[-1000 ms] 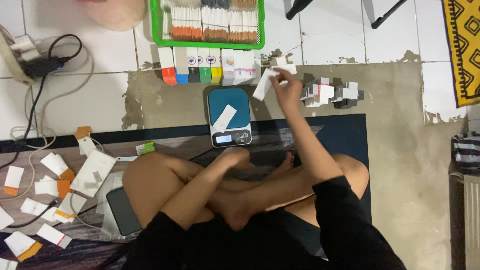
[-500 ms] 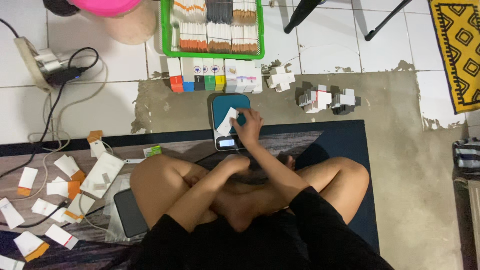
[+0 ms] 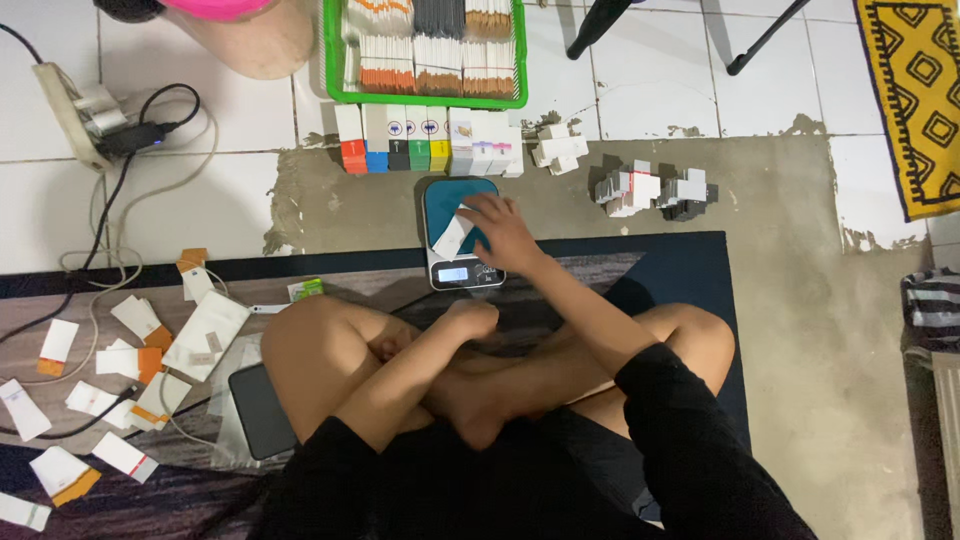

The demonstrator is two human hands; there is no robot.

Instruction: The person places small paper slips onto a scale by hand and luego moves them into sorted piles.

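I sit cross-legged on a dark mat. My right hand (image 3: 500, 232) reaches forward over a small digital kitchen scale (image 3: 450, 195) with a teal platform, fingers on a small white packet (image 3: 451, 238) lying on it. My left hand (image 3: 470, 318) rests curled in a loose fist on my crossed legs, just behind the scale, holding nothing that I can see.
A row of small coloured boxes (image 3: 420, 140) stands beyond the scale, before a green tray (image 3: 425, 50) full of packets. Piles of white packets (image 3: 650, 188) lie to the right. Loose packets (image 3: 130, 350), a phone (image 3: 255, 410) and a power strip with cables (image 3: 90, 130) lie left.
My right hand came back from the far packet piles, where it held a white packet up, down onto the scale. The left hand stayed on my legs.
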